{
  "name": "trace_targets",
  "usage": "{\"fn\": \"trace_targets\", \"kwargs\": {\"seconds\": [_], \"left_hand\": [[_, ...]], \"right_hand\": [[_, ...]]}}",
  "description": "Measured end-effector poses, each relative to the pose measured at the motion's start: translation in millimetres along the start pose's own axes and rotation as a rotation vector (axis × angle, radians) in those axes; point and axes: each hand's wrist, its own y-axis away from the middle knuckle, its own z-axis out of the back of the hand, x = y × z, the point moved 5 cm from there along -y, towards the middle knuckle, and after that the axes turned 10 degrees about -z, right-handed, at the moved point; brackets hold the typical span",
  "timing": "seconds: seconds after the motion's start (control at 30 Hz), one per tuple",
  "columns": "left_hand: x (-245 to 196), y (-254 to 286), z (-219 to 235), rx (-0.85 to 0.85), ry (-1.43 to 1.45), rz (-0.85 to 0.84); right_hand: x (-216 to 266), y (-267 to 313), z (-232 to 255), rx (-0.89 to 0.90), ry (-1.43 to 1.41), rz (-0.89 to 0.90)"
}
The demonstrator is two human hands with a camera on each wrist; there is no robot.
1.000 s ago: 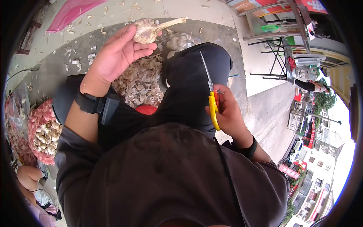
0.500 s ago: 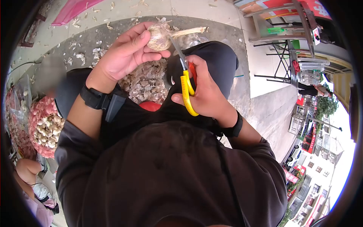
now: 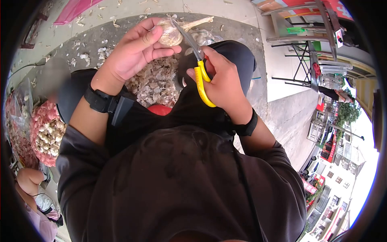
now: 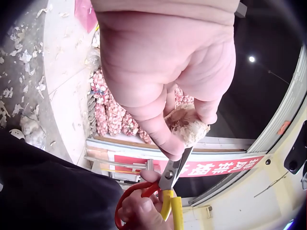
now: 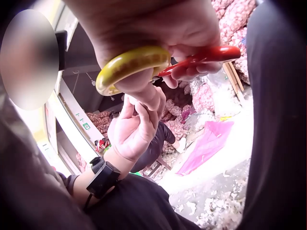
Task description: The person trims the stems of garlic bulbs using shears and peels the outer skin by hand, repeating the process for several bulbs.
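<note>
A dry garlic bulb (image 3: 171, 35) with a long pale stem (image 3: 198, 22) is pinched between thumb and fingers of my left hand (image 3: 131, 54), out above the knees. In my right hand (image 3: 225, 82) I grip scissors (image 3: 200, 80) with one yellow and one red handle loop. Their blades reach up to where the stem leaves the bulb, the stem lying across them in the head view. From the left wrist view, the blades meet the underside of the bulb (image 4: 192, 128). The right wrist view shows the handle loops (image 5: 129, 67) round my thumb and fingers; the bulb is hidden there.
Loose garlic skins (image 3: 155, 84) lie heaped between the legs, behind a red rounded thing (image 3: 160, 109). A red mesh sack (image 3: 40, 121) of garlic stands at the left, near another person's leg (image 3: 29, 180). A clear plastic bag (image 3: 206, 37) lies past the right knee.
My right hand has brought the scissors from beside the right thigh up and left to the bulb's stem. The left hand has shifted slightly right, still holding the garlic bulb.
</note>
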Motion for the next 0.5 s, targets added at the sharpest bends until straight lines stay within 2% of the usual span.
{"fn": "trace_targets", "kwargs": {"seconds": [0.1, 0.5], "left_hand": [[0, -1, -1, 0.009, 0.130, -0.036], [3, -5, -2, 0.032, 0.225, 0.024]], "right_hand": [[-4, 1, -6, 0.007, -0.042, -0.041], [-5, 7, -13, -0.038, -0.062, -0.068]]}}
